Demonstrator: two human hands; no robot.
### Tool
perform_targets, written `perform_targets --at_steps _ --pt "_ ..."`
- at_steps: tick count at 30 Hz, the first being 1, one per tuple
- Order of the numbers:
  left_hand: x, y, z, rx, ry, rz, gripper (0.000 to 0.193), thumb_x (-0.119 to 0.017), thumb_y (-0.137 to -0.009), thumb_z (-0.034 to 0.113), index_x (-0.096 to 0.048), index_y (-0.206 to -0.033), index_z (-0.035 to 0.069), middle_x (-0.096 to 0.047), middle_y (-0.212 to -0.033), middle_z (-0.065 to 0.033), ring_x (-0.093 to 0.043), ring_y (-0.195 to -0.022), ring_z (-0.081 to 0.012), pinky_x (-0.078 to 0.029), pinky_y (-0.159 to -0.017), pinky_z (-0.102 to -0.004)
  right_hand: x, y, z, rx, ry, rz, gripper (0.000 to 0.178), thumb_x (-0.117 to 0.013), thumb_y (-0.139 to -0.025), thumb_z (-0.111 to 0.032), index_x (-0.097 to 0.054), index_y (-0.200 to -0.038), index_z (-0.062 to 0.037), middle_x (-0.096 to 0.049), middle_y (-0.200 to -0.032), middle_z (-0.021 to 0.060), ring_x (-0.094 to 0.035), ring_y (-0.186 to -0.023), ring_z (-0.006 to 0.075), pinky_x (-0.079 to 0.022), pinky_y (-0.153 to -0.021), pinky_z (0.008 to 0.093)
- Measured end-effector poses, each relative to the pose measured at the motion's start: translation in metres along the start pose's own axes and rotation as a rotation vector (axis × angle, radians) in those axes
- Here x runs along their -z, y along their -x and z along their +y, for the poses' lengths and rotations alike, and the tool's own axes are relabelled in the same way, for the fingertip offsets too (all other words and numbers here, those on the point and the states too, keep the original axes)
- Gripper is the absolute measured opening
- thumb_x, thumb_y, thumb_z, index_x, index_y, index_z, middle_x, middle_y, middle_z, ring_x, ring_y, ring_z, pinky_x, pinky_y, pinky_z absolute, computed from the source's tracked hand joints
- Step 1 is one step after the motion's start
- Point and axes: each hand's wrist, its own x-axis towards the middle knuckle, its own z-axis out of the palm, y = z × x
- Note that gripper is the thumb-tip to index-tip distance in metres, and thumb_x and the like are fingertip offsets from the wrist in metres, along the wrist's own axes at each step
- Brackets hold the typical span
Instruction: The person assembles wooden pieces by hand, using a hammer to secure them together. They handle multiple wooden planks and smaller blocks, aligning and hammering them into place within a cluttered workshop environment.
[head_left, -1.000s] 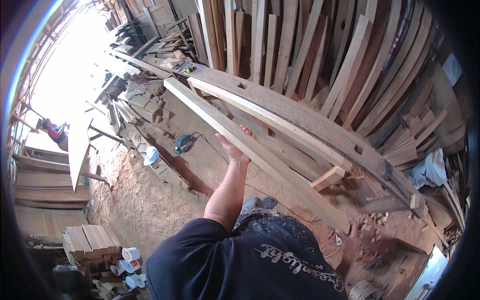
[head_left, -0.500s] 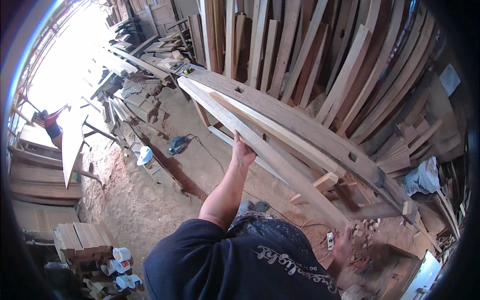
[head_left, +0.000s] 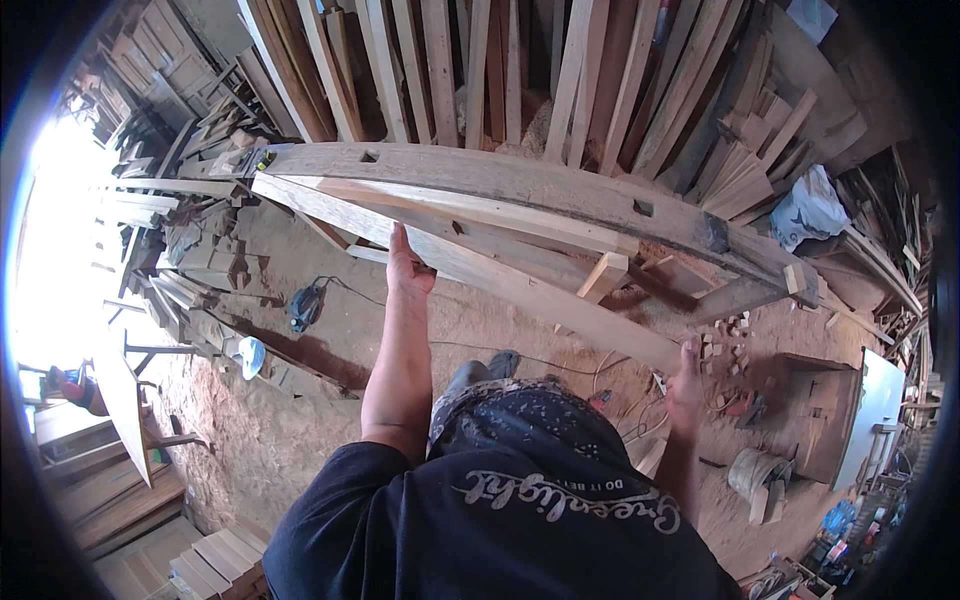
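A long pale wooden plank [head_left: 545,294] slants across in front of me, its far left end by the workbench beam and its near end at my right. My left hand [head_left: 407,268] grips its near edge around the middle-left, thumb up along the side; the fingers are partly hidden beneath. At the right end of the plank, my right hand [head_left: 684,386] is wrapped around it with the thumb raised. Just beyond lies the thick workbench beam [head_left: 540,184], with square holes cut in it. A second pale timber [head_left: 480,214] runs between plank and beam.
Many upright boards [head_left: 440,80] lean behind the bench. A power tool [head_left: 305,305] with a cord lies on the dirt floor at left. At right are small wood offcuts [head_left: 735,345], a wooden box [head_left: 815,420] and a bucket [head_left: 748,470]. Another person [head_left: 85,390] is at far left.
My view has turned to the right, so the bench and plank appear more level. Both hands keep their hold on the plank; the right hand shows more clearly.
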Motion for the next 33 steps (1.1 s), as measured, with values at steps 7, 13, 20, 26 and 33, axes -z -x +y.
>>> perform_targets --at_steps 7,13,20,26,33 --pt "0.009 -0.007 0.007 -0.095 0.122 -0.074 0.05 -0.059 -0.102 0.048 -0.057 -0.137 0.011 -0.063 -0.136 -0.0112 -0.059 -0.129 -0.0344 -0.044 -0.113 -0.0562 -0.013 0.007 -0.025 -0.227 0.012 -0.006 0.043 -0.051 -0.108 -0.043 -0.064 -0.132 -0.0106 -0.071 -0.118 0.0077 -0.071 -0.092 0.0188 -0.058 -0.058 0.0334" --pt "0.008 -0.022 0.017 -0.204 -0.077 0.191 0.05 -0.066 -0.1 0.032 -0.053 -0.139 0.003 -0.062 -0.132 -0.0155 -0.062 -0.122 -0.0358 -0.052 -0.104 -0.0561 -0.009 0.008 -0.016 -0.468 -0.174 -0.178 0.04 -0.053 -0.107 -0.039 -0.064 -0.133 -0.0105 -0.072 -0.118 0.0108 -0.074 -0.094 0.0254 -0.061 -0.061 0.0375" --pt "0.019 -0.016 0.034 -0.239 -0.161 0.277 0.068 -0.072 -0.095 0.013 -0.031 -0.148 0.006 -0.05 -0.143 -0.0188 -0.059 -0.126 -0.0396 -0.053 -0.106 -0.0592 -0.015 0.032 0.011 -0.391 -0.406 -0.263 0.046 -0.058 -0.103 -0.03 -0.051 -0.144 -0.0087 -0.064 -0.134 0.0141 -0.07 -0.107 0.0331 -0.063 -0.085 0.046" --pt "0.028 -0.004 0.049 -0.218 -0.073 0.214 0.053 -0.07 -0.094 0.019 -0.043 -0.137 0.005 -0.057 -0.133 -0.018 -0.061 -0.123 -0.0383 -0.053 -0.104 -0.0598 -0.016 0.045 0.01 -0.279 -0.38 -0.415 0.059 -0.07 -0.093 -0.017 -0.046 -0.146 -0.0087 -0.055 -0.139 0.0147 -0.058 -0.127 0.032 -0.055 -0.102 0.0488" --pt "0.032 0.012 0.062 -0.146 0.046 0.117 0.031 -0.065 -0.091 0.033 -0.065 -0.098 0.003 -0.067 -0.105 -0.0125 -0.064 -0.109 -0.0328 -0.053 -0.1 -0.0529 -0.005 0.046 0.008 -0.228 -0.041 -0.447 0.077 -0.083 -0.08 -0.009 -0.044 -0.146 -0.0081 -0.054 -0.135 0.0095 -0.051 -0.131 0.0255 -0.037 -0.115 0.0398"
